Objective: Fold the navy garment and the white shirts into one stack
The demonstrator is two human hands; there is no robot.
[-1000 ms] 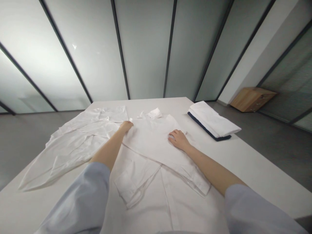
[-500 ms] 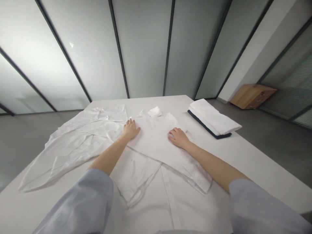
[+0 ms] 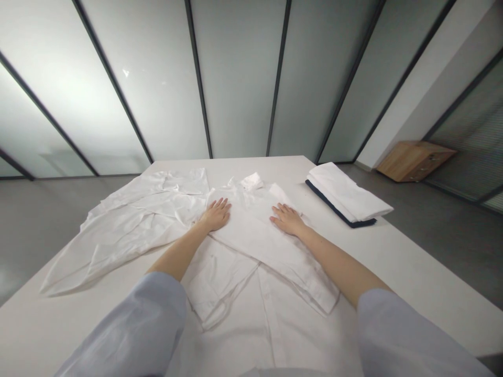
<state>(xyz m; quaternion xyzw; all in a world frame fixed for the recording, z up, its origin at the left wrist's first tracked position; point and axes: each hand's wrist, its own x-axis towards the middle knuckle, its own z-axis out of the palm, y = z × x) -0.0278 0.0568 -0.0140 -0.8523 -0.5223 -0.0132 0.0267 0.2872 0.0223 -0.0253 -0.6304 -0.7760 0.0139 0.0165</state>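
A white shirt (image 3: 243, 230) lies in front of me with its collar (image 3: 252, 181) at the far end and both sleeves folded across its body. My left hand (image 3: 217, 213) rests flat on the shirt's left side, fingers spread, palm down. On the right side of the same shirt lies my right hand (image 3: 288, 218), also flat with its fingers apart. Neither hand grips the cloth. The shirt's lower part runs toward me, down to the bottom of the view.
To the left, a second white garment (image 3: 133, 225) is spread loosely and wrinkled on the white table (image 3: 393, 267). Folded white cloth (image 3: 346, 191) lies on a dark folded cloth (image 3: 338, 209) at the right. A wooden cabinet (image 3: 412, 159) stands on the floor beyond.
My left hand has turned flatter, its fingers now spread and pointing to the right. The right hand's fingers have straightened out. The view has shifted slightly.
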